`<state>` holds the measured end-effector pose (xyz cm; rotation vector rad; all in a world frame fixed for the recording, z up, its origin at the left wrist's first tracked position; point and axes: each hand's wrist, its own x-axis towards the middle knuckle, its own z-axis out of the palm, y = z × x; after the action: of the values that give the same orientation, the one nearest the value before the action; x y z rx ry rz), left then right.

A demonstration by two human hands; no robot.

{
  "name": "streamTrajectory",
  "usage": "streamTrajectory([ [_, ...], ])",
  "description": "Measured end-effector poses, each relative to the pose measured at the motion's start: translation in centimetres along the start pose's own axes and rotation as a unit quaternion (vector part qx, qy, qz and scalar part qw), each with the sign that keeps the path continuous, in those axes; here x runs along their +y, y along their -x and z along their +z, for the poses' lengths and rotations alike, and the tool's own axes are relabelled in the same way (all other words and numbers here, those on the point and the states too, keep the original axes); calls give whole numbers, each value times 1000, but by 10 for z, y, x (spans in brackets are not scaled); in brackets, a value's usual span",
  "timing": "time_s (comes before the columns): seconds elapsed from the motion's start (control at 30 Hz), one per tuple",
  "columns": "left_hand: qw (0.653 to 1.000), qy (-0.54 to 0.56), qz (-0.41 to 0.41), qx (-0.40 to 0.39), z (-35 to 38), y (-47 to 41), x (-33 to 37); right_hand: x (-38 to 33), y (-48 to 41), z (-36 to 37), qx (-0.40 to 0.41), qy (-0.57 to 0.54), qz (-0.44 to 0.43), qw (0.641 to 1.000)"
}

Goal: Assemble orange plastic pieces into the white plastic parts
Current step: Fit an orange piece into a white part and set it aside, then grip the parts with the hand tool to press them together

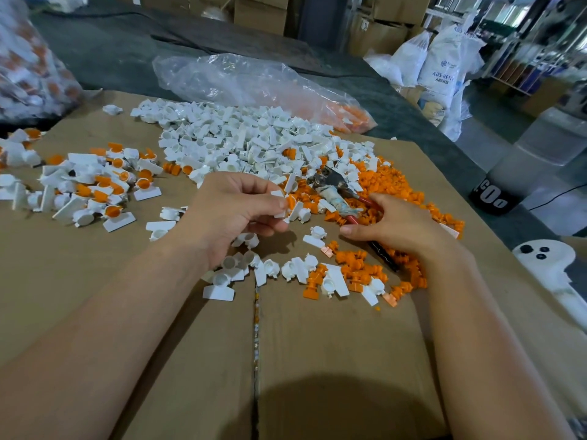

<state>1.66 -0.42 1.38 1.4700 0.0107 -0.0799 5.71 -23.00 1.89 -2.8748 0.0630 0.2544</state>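
Head view: a white part (281,214) with an orange piece (290,201) is pinched above the cardboard (317,344) by the left hand (232,214), apparently for pressing home. At right, the right hand (397,227) is set on the orange pile (390,182), and whether anything is gripped cannot be told. Farther off, the white heap (238,134) is kept within reach.

Bare cardboard (317,360) near, white parts (241,138) heaped beyond, pliers (336,192) perhaps half-buried right

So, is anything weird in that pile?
Yes. Pliers lie among the orange pieces, with the handles running under the right hand. They are the only metal tool there, and one handle is wrapped in ragged tape.
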Motion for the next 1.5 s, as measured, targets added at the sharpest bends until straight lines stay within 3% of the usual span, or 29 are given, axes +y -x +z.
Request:
streamTrajectory([
  [0.27,1000,1,-4,-3,0,0,0,-3,-2,2,45,-11,-23,999],
  [0.47,1000,-3,1,0,-1,-2,-1,-6,0,4,142,-26,-47,988],
  [0.63,1000,5,9,4,0,-2,-2,-6,2,3,176,-28,-68,982],
  [0.93,998,34,43,20,1,-3,-2,-16,12,-3,288,-102,-142,941],
  [1.27,990,80,94,74,1,-6,-4,-31,25,4,222,-57,-258,939],
  [1.5,980,113,132,99,2,-5,-2,-36,31,7,195,-53,-288,936],
])
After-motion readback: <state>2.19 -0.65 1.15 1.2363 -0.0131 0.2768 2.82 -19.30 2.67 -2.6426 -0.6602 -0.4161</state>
